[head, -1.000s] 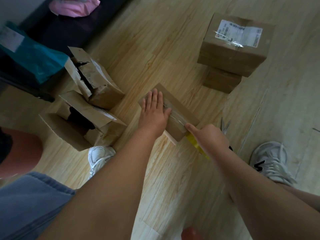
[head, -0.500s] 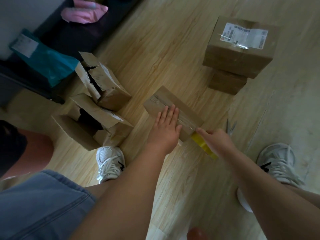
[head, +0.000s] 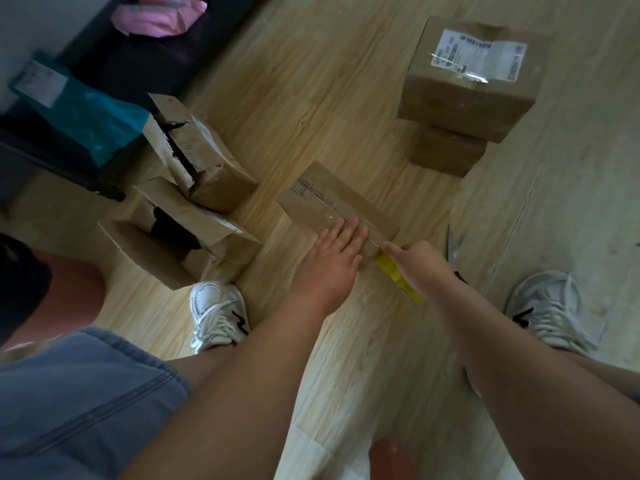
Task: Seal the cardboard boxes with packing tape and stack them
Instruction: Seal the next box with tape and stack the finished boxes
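box (head: 322, 195) axis diagonal, near end right | left hand (head: 332, 258) flat atop, fingers together | right hand (head: 420, 265) grips tape (head: 391, 271)

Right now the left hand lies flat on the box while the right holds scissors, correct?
No: the head view shows the right hand holding a yellow tape roll; the scissors lie on the floor. The left hand does lie flat on the box.

A flat brown cardboard box (head: 322, 199) lies mid-way on the pale wooden plank floor (head: 311, 98). The left hand (head: 332, 258) rests on its near end. The right hand (head: 422, 261) holds a yellow roll of packing tape (head: 394, 273) at its near corner, with metal scissors (head: 455, 242) just right. Two torn-open cardboard boxes (head: 207, 168) touch at left. Behind right, a large labelled cardboard box (head: 464, 95) sits on a smaller cardboard box (head: 446, 152).
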`<action>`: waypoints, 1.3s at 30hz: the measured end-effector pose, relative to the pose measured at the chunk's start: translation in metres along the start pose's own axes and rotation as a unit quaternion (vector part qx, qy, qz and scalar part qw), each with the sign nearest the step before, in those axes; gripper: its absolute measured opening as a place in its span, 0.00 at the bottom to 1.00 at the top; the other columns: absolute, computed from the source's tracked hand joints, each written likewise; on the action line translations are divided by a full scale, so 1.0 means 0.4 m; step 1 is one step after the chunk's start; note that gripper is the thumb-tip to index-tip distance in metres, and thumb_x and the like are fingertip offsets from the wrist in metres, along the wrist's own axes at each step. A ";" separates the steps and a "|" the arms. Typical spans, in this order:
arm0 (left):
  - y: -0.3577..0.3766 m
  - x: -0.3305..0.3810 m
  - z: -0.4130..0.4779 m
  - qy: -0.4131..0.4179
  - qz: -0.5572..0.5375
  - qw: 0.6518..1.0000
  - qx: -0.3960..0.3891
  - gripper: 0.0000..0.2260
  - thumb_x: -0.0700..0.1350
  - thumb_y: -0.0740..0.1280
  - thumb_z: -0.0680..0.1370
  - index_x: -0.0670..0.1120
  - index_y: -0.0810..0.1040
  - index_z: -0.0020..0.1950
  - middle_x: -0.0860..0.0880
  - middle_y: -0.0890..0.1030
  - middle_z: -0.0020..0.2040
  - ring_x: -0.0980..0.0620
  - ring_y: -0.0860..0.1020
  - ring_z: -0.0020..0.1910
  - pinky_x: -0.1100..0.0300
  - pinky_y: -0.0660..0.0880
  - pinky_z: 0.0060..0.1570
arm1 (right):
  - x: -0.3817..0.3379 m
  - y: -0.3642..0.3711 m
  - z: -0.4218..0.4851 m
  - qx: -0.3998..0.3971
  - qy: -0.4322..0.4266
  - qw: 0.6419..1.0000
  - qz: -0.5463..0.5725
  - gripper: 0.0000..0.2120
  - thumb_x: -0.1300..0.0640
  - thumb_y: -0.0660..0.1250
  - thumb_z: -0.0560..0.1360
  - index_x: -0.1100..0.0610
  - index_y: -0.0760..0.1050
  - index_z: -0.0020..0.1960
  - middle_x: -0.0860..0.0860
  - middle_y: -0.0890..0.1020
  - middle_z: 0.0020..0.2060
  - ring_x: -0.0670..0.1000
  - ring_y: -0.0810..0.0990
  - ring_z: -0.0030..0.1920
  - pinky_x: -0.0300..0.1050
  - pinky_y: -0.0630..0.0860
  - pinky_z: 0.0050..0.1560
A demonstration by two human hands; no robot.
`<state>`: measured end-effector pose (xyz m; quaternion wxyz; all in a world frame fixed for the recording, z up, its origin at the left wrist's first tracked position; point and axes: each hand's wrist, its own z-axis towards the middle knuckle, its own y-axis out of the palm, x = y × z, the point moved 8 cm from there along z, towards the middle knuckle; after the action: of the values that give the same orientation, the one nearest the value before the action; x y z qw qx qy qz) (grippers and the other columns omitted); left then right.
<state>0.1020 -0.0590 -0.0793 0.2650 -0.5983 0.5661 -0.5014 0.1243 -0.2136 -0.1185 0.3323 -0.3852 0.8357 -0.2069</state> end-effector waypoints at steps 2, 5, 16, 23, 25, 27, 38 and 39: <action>-0.004 0.000 0.004 0.004 0.013 1.000 -0.005 0.23 0.50 0.44 0.86 0.52 0.41 0.81 0.54 0.39 0.81 0.55 0.37 0.79 0.59 0.33 0.74 | 0.001 -0.001 -0.002 -0.017 -0.008 0.999 0.032 0.26 0.36 0.60 0.80 0.59 0.80 0.52 0.53 0.80 0.39 0.55 0.80 0.41 0.50 0.78 0.44; -0.005 0.003 -0.002 0.000 0.034 0.999 -0.002 0.24 0.51 0.45 0.86 0.52 0.41 0.81 0.53 0.40 0.81 0.54 0.38 0.79 0.58 0.33 0.75 | 0.000 -0.004 -0.015 -0.039 -0.043 0.995 0.081 0.22 0.39 0.62 0.80 0.58 0.80 0.50 0.53 0.82 0.40 0.55 0.82 0.45 0.51 0.80 0.49; -0.067 0.050 0.088 0.070 0.232 0.969 -0.045 0.49 0.44 0.71 0.73 0.50 0.36 0.80 0.46 0.42 0.81 0.44 0.49 0.78 0.50 0.53 0.75 | 0.045 -0.019 -0.064 0.001 -0.106 0.981 0.161 0.17 0.47 0.69 0.78 0.63 0.80 0.48 0.53 0.78 0.34 0.50 0.76 0.35 0.43 0.68 0.35; -0.037 0.089 0.128 0.106 0.276 0.948 -0.115 0.47 0.47 0.70 0.76 0.46 0.37 0.81 0.47 0.43 0.82 0.45 0.43 0.80 0.48 0.45 0.78 | 0.048 -0.015 -0.045 -0.032 -0.099 0.973 0.205 0.16 0.46 0.71 0.77 0.60 0.82 0.48 0.51 0.79 0.34 0.50 0.78 0.37 0.45 0.72 0.40; -0.037 0.089 0.130 0.104 0.264 0.953 -0.108 0.45 0.47 0.69 0.76 0.46 0.39 0.81 0.47 0.46 0.82 0.45 0.44 0.80 0.48 0.45 0.78 | 0.053 -0.011 -0.042 -0.049 -0.095 0.970 0.217 0.21 0.42 0.71 0.73 0.60 0.82 0.49 0.51 0.79 0.35 0.50 0.79 0.38 0.47 0.72 0.41; -0.036 0.089 0.131 0.109 0.239 0.960 -0.098 0.44 0.47 0.70 0.76 0.47 0.42 0.81 0.47 0.48 0.81 0.45 0.45 0.80 0.48 0.45 0.78 | 0.065 -0.009 -0.046 -0.058 -0.080 0.968 0.229 0.26 0.38 0.68 0.67 0.60 0.82 0.49 0.51 0.79 0.34 0.51 0.78 0.38 0.47 0.72 0.41; -0.072 0.055 0.103 0.100 0.124 0.986 -0.052 0.48 0.44 0.76 0.71 0.48 0.47 0.81 0.48 0.51 0.81 0.48 0.45 0.80 0.48 0.45 0.78 | 0.036 -0.058 -0.092 -0.040 -0.131 0.974 0.182 0.22 0.39 0.71 0.68 0.58 0.75 0.34 0.48 0.70 0.26 0.49 0.71 0.30 0.48 0.66 0.35; -0.072 0.053 0.097 0.097 0.110 0.988 -0.052 0.48 0.44 0.76 0.71 0.48 0.48 0.81 0.48 0.51 0.81 0.48 0.45 0.80 0.48 0.45 0.78 | 0.029 -0.066 -0.093 -0.036 -0.138 0.976 0.168 0.22 0.40 0.72 0.71 0.60 0.76 0.34 0.49 0.71 0.26 0.50 0.72 0.30 0.48 0.67 0.34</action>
<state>0.1458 -0.0824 -0.0613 0.2311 -0.4939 0.6766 -0.4948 0.1055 -0.2355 -0.0815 0.4600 -0.2761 0.8416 -0.0631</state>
